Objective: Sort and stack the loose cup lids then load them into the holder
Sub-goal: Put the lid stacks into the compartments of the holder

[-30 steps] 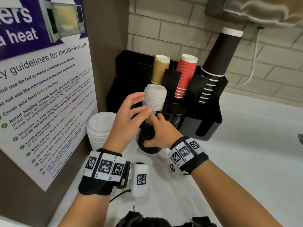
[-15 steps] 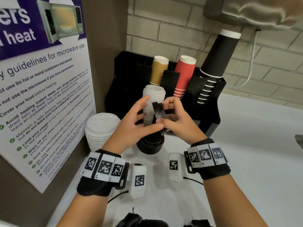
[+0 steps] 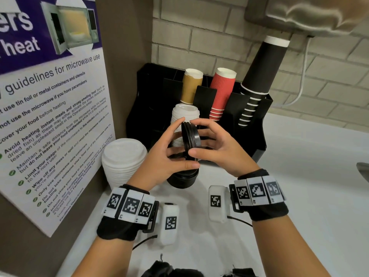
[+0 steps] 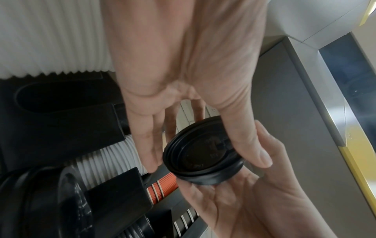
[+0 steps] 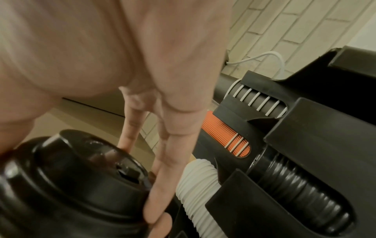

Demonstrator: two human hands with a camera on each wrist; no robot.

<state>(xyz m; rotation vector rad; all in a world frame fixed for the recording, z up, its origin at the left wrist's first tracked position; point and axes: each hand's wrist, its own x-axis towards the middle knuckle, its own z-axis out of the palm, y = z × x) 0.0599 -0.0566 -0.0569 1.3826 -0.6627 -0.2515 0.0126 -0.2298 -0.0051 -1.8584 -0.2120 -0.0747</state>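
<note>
A thin stack of black lids (image 3: 190,138) stands on edge in the air, held between both hands. My left hand (image 3: 179,145) grips it from the left, thumb across the lid face (image 4: 203,154). My right hand (image 3: 206,140) grips it from the right, fingers curled round the rim (image 5: 81,177). Directly below, a taller stack of black lids (image 3: 182,179) sits on the white counter. A stack of white lids (image 3: 123,158) stands at the left by the poster. The black holder (image 3: 259,140) behind holds white lids (image 3: 185,114) and black lids (image 5: 295,185) in its front slots.
Brown cups (image 3: 191,84), red cups (image 3: 221,90) and tall black cups (image 3: 261,72) stand upside down in the holder's back slots. A poster panel (image 3: 50,116) walls off the left. A brick wall and white cable (image 3: 301,82) lie behind. White counter (image 3: 299,196) stretches right.
My right hand lifted the few black lids off the counter stack. Both hands now hold them on edge, a little higher, in front of the holder.
</note>
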